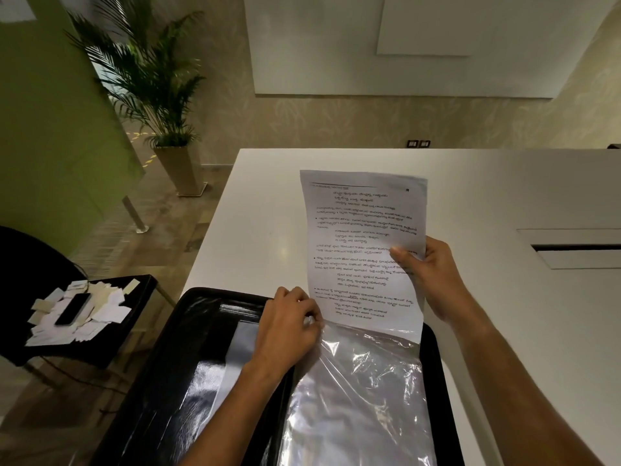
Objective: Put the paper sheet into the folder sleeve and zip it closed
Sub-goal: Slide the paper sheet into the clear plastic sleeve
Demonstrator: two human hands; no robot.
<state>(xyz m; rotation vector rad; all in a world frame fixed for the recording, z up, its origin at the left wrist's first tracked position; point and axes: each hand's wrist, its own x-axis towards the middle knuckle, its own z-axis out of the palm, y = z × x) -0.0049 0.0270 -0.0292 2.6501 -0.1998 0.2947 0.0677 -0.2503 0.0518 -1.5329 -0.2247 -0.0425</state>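
Observation:
A printed paper sheet [359,243] stands nearly upright over the white table, its bottom edge tucked into the top opening of a clear plastic sleeve [363,391]. The sleeve belongs to an open black zip folder [188,364] lying at the table's near edge. My right hand [426,274] pinches the sheet's right edge about halfway up, thumb on the printed face. My left hand [289,324] grips the sleeve's upper left corner at the opening, next to the sheet's lower left corner. The folder's zipper is not clearly visible.
The white table [504,196] extends far and right, with a recessed cable slot [571,250] at the right. To the left, a black side table [111,331] carries a phone [72,309] and scattered paper slips. A potted palm [161,105] stands on the floor beyond.

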